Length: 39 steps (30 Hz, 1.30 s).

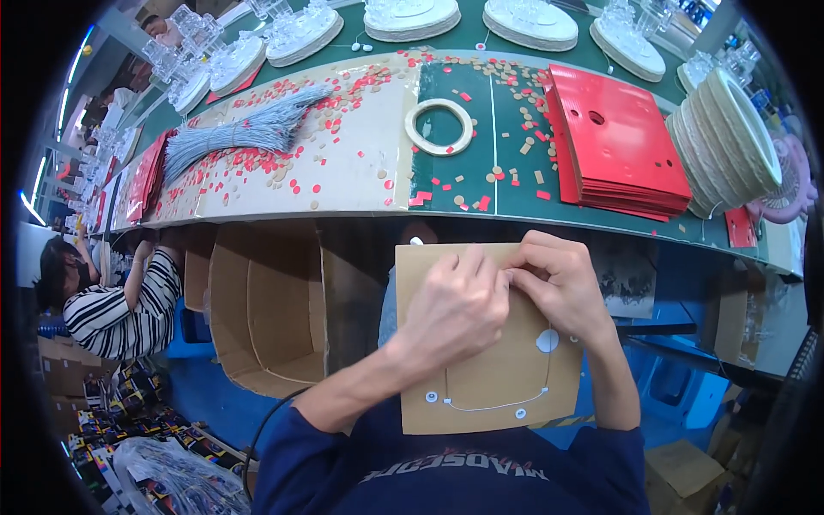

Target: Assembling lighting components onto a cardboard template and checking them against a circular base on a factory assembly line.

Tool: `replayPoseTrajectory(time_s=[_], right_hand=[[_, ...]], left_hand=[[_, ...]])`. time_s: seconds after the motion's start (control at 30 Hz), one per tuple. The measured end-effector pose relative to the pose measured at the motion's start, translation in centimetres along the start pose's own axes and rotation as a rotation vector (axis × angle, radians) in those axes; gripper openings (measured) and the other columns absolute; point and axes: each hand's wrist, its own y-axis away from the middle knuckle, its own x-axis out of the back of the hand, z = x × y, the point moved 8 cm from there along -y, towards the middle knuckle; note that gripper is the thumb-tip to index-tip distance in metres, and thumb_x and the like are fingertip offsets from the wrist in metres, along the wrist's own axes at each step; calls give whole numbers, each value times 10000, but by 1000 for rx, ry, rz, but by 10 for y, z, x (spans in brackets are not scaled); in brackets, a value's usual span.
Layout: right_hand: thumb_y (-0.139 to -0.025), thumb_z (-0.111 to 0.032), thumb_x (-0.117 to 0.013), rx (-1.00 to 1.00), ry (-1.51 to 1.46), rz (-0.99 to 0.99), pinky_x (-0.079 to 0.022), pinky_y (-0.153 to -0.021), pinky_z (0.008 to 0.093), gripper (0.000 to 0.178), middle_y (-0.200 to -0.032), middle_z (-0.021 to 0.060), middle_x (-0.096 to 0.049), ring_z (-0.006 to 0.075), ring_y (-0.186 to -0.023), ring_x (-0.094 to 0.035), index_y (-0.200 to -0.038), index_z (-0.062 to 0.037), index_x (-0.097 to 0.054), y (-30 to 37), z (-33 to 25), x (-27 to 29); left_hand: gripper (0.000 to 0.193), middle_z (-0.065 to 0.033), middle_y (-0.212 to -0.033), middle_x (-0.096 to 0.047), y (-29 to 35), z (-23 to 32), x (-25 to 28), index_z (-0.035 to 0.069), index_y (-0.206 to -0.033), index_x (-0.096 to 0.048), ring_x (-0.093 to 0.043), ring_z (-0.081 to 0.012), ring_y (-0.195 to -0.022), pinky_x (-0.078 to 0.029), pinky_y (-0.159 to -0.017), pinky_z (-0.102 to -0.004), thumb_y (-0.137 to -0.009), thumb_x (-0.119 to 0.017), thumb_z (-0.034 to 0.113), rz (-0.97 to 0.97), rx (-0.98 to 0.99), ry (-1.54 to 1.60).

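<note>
A brown cardboard sheet (493, 410) lies tilted in front of my body, below the bench edge. My left hand (455, 305) is closed over its upper middle, fingers curled in. Beside it my right hand (562, 283) is pinched, thumb and fingertips together near the left fingers. Whatever lies between the fingertips is too small or hidden to name. Along the sheet's lower part runs a thin white wire (496, 406), with small white round pieces (432, 396) near it. A larger pale disc (547, 341) shows under my right wrist.
The bench bears a stack of red sheets with holes (618, 137), a tape roll (439, 126), a bundle of grey wires (240, 133) and scattered red and tan chips. White oval bases (412, 19) stand behind. An open carton (270, 300) is left; a person in stripes (124, 305) sits beyond.
</note>
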Motion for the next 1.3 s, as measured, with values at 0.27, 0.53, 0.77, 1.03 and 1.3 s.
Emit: replayPoseTrajectory(time_s=[0.27,0.53,0.77,1.03,1.3], right_hand=[[-805,3,-722,72,3,-436,-495,-584,286,58,-726,89,-653,167,-638,-636,-842,43,-702,-36,-1,-15],[-822,-14,-749,32,-54,-395,-492,-629,266,74,-768,61,-678,135,-682,-625,-889,15,-736,-33,18,-19],[-815,-42,-815,153,-17,-78,-410,-553,249,101,-751,26,-631,91,-612,-539,-896,-23,-758,-4,-7,-23],[-806,-29,-821,167,-24,111,-415,-524,249,108,-761,34,-622,99,-582,-546,-884,-22,-747,2,-4,-18],[-789,-41,-833,253,88,137,-513,-574,256,136,-846,64,-660,153,-703,-658,-884,-14,-740,10,-13,-13]], left_hand=[[171,-102,-699,-532,4,21,-5,-39,-785,-647,-511,-219,-718,-387,-592,-324,-742,-612,122,69,146,-204],[160,-136,-757,-598,0,-9,-3,-46,-868,-660,-605,-259,-752,-479,-650,-376,-794,-590,79,-179,136,-1],[205,-23,-760,-665,-66,-171,105,4,-990,-703,-629,-89,-720,-470,-686,-273,-974,-649,201,-312,263,757],[373,-145,-1132,-690,46,-40,45,7,-1149,-685,-671,-321,-1078,-523,-962,-436,-782,-753,22,73,174,432],[393,-148,-1279,-682,71,-29,15,-12,-1208,-706,-612,-332,-1287,-401,-1142,-506,-815,-710,-27,214,335,517]])
